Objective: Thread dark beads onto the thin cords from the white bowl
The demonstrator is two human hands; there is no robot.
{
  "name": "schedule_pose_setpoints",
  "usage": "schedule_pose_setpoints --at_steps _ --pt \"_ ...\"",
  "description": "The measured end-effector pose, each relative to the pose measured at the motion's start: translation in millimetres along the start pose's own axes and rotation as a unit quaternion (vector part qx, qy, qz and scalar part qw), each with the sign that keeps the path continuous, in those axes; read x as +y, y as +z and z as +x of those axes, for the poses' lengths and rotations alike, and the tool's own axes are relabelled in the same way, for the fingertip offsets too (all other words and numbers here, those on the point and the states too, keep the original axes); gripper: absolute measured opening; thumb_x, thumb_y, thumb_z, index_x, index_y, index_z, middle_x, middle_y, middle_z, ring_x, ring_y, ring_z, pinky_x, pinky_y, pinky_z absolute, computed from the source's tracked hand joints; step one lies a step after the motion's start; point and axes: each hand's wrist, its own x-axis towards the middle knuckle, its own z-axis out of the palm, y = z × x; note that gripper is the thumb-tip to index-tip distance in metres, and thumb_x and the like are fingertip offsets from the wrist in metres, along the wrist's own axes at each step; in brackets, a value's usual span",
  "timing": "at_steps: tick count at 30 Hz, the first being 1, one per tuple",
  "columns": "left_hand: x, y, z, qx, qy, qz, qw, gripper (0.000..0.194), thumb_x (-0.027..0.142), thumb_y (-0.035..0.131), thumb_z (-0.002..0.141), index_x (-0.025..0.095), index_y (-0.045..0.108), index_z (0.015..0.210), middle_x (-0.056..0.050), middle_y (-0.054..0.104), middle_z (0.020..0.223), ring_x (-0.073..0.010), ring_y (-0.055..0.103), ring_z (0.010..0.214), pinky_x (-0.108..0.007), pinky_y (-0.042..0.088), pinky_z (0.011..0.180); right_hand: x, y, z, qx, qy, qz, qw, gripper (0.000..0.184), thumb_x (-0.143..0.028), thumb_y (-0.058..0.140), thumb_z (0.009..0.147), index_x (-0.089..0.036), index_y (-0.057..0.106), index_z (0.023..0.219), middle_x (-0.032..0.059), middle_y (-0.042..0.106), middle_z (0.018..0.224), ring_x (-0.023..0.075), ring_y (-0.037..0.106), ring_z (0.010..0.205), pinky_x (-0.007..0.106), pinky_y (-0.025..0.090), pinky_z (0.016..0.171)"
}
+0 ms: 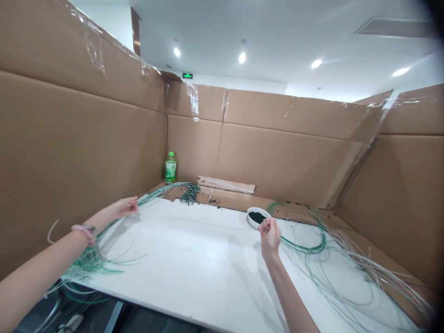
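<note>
My left hand (126,206) is at the left of the white table (194,252), shut on long, thin green-and-white strands (156,196). These strands run back to a dark tangled bundle (190,193) at the far edge and down to a loose mass (86,261) near my left forearm. My right hand (269,232) is a closed fist just in front of a small white bowl (257,216) of black granules. Nothing shows in that fist. More looped strands (322,263) lie to its right.
Tall cardboard walls (277,152) with taped seams surround the table on the left, back and right. A green-capped plastic bottle (170,168) stands in the back left corner. A flat cardboard strip (225,185) leans at the back, and black specks lie near the bundle.
</note>
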Motion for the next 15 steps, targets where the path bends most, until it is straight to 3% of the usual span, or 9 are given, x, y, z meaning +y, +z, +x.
schedule_pose_setpoints --at_steps 3,6,8,10,12,15 --pt "-6.2 -8.0 -11.3 0.008 -0.091 0.167 0.982 0.024 0.029 0.057 0.091 0.008 0.059 0.08 0.001 0.06 0.067 -0.0066 0.057 0.053 -0.017 0.05 0.05 28.5 -5.8 2.2 -0.005 0.031 -0.023 0.999 0.027 -0.039 0.053 0.094 -0.013 0.059 0.102 0.0019 0.061 0.088 0.0095 0.058 0.067 0.024 0.051 0.059" --pt "4.8 -0.1 -28.1 -0.051 -0.122 0.287 0.949 0.035 0.031 0.058 0.089 0.006 0.058 0.066 0.0 0.059 0.054 -0.0121 0.064 0.049 -0.016 0.049 0.047 47.5 -8.1 0.9 -0.02 0.045 -0.033 0.998 0.028 -0.038 0.054 0.094 -0.013 0.059 0.105 0.0032 0.062 0.092 0.011 0.06 0.072 0.026 0.053 0.063" --pt "18.3 17.2 -43.4 -0.108 -0.121 0.35 0.922 0.029 0.021 0.061 0.086 0.003 0.061 0.064 -0.003 0.061 0.051 -0.0157 0.066 0.049 -0.016 0.047 0.045 54.6 -9.0 -0.8 -0.032 0.045 -0.034 0.998 0.028 -0.038 0.054 0.094 -0.013 0.059 0.104 0.0025 0.062 0.09 0.0103 0.06 0.069 0.025 0.053 0.061" --pt "26.8 46.2 -62.4 -0.165 -0.099 0.398 0.897 0.018 0.007 0.064 0.08 0.003 0.063 0.062 -0.004 0.064 0.052 -0.0168 0.066 0.049 -0.016 0.046 0.043 58.5 -8.3 -4.3 -0.048 0.04 -0.032 0.998 0.028 -0.039 0.053 0.094 -0.013 0.059 0.103 0.0022 0.062 0.088 0.0099 0.059 0.068 0.025 0.052 0.06" --pt "19.5 86.2 -83.0 -0.22 -0.026 0.407 0.886 0.006 0.004 0.07 0.073 0.006 0.068 0.069 -0.006 0.071 0.069 -0.0153 0.069 0.064 -0.014 0.049 0.054 60.2 -5.3 -11.2 -0.069 0.029 -0.031 0.997 0.03 -0.041 0.052 0.094 -0.013 0.059 0.102 0.0024 0.062 0.088 0.0106 0.06 0.069 0.027 0.053 0.063" --pt "-31.0 154.1 -107.2 -0.277 0.105 0.383 0.875 0.027 0.013 0.08 0.064 0.018 0.073 0.09 -0.005 0.071 0.11 -0.0173 0.063 0.106 -0.015 0.047 0.081 58.5 1.7 -27.4 -0.109 0.006 -0.042 0.993 0.032 -0.043 0.051 0.094 -0.013 0.06 0.1 0.0032 0.064 0.09 0.0129 0.062 0.076 0.032 0.054 0.071"
